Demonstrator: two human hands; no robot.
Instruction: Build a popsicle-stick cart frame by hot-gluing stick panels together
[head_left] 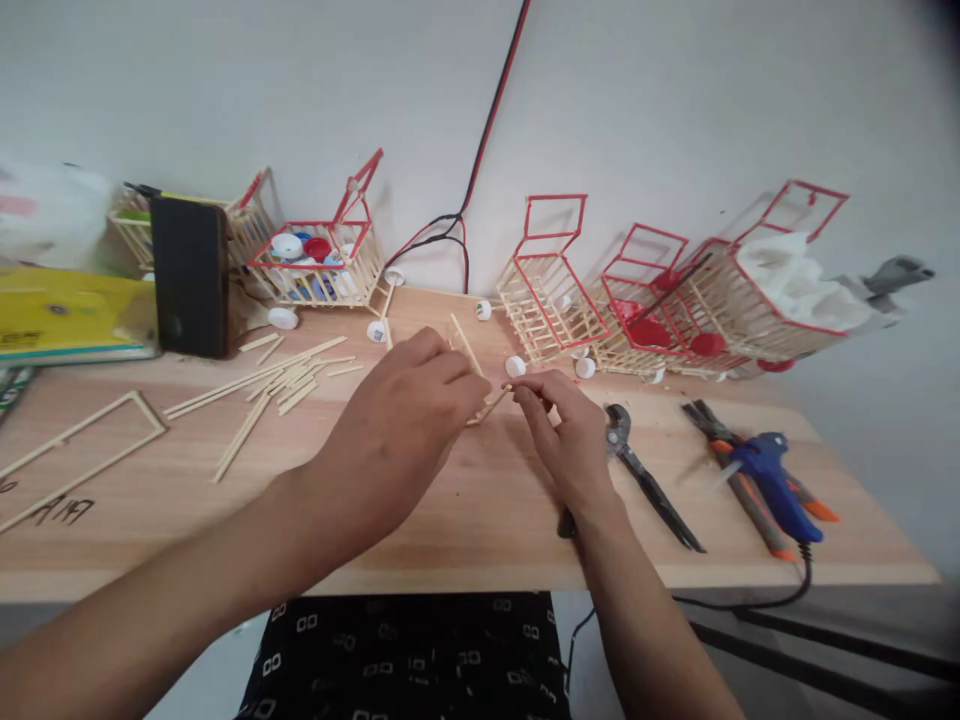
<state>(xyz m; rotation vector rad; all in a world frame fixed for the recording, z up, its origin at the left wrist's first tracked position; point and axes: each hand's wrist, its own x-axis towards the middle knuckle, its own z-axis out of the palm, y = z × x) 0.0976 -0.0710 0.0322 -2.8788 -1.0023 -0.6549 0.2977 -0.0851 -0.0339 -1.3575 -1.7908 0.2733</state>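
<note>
My left hand [409, 420], fingers curled, grips a small frame of thin wooden sticks [466, 345] above the middle of the table. Most of that frame is hidden behind the fingers. My right hand [566, 430] pinches the end of a thin wooden stick [496, 402] between thumb and forefinger; this stick meets the frame close to my left fingertips. Whether the two are joined I cannot tell. Beside my right hand lies a pair of black-handled pliers [652, 490], partly covered by it. Loose wooden sticks [289, 380] are scattered left of my left hand.
Several stick-built carts with red trim, such as one [551, 300] holding nothing visible and one with bottle caps [319, 265], line the wall. A blue glue gun [780, 490] rests over orange-handled pliers [750, 500] at right. A black phone-like slab [190, 278] and a stick frame [82, 430] are left.
</note>
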